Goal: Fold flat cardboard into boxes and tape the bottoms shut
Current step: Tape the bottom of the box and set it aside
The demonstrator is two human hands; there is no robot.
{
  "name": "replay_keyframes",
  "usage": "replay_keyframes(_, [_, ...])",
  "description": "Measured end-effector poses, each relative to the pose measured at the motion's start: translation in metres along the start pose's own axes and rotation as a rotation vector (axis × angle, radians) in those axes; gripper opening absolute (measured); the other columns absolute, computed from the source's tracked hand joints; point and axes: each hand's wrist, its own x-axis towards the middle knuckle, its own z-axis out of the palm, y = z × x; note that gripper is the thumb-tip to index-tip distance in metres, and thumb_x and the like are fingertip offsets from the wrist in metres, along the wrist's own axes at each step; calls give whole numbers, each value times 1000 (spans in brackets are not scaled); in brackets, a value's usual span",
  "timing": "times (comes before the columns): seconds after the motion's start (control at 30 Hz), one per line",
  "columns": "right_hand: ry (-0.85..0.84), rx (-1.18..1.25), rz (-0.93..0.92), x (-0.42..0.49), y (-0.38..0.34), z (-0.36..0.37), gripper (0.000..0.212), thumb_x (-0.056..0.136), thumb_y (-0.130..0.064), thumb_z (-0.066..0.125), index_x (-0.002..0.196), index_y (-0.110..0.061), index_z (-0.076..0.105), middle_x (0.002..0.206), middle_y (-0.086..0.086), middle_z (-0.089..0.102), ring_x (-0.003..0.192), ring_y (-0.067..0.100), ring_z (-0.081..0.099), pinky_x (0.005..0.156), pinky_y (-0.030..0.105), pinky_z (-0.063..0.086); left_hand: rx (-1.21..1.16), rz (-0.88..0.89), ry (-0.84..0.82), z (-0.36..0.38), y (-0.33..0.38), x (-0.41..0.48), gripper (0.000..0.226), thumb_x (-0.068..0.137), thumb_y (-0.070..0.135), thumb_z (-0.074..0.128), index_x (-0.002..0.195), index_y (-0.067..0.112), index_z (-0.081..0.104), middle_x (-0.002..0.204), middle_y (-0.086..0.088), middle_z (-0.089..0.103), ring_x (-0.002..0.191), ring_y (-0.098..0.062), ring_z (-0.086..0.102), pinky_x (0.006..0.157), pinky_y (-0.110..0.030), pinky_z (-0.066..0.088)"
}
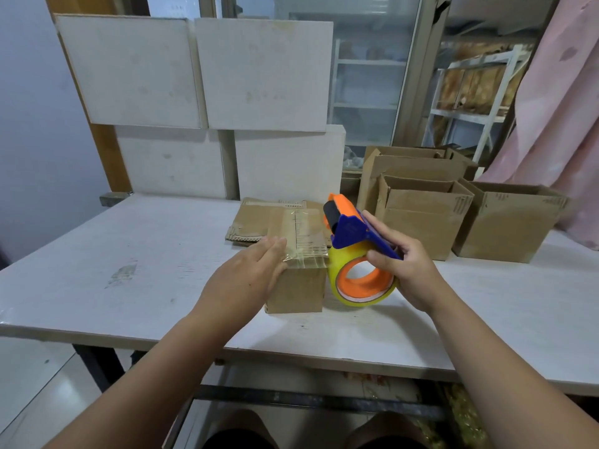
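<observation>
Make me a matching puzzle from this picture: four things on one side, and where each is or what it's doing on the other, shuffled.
1 left hand
2 right hand
3 flat cardboard
4 open boxes

A stand on the table's right side
B lies behind the taped box
C grips the tape dispenser
D rests flat on the taped box

Pairs: 1-D, 2-C, 3-B, 4-A.

Small brown box [296, 254] upside-down, bottom seam taped.
</observation>
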Motion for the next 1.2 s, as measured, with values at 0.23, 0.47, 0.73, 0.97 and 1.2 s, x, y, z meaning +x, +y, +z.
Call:
replay_keyframes(0.23, [7,-16,14,5,-4,6,71,52,-70,78,117,-54,58,125,-16,63,112,8,59,88,18,48,15,-138,-274,-8,16,4,67,93,33,51,149,41,14,142,-5,26,120,-20,41,86,-30,50])
replay_keyframes(0.47, [-10,-17,46,5,-8,9,76,49,-69,80,119,-51,57,130,-14,60,115,9,58,87,21,49,-255,-290,-94,3,20,0,47,89,27,64,134,30,53,142,-7,37,131,-22,37,102,-27,34])
replay_keyframes(0.73, [-13,-9,65,5,-7,8,77,50,-68,80,121,-50,56,130,-14,60,116,10,58,89,21,49,-241,-299,-9,4,13,-3,38,84,9,67,122,12,64,128,-8,58,123,-26,52,92,-25,36])
replay_keyframes(0.97, [-10,-48,68,8,-7,8,65,63,-52,79,123,-48,53,129,-17,59,115,9,58,86,20,49,-88,-248,-134,-1,24,3,58,84,23,65,138,16,47,128,-14,53,118,-34,52,87,-37,49])
replay_keyframes(1.2, [9,-68,51,4,-3,10,77,55,-72,74,125,-51,51,125,-16,62,112,8,59,87,19,49,98,-199,-109,-3,40,17,51,86,39,62,128,11,57,148,-8,39,139,-27,33,112,-38,27])
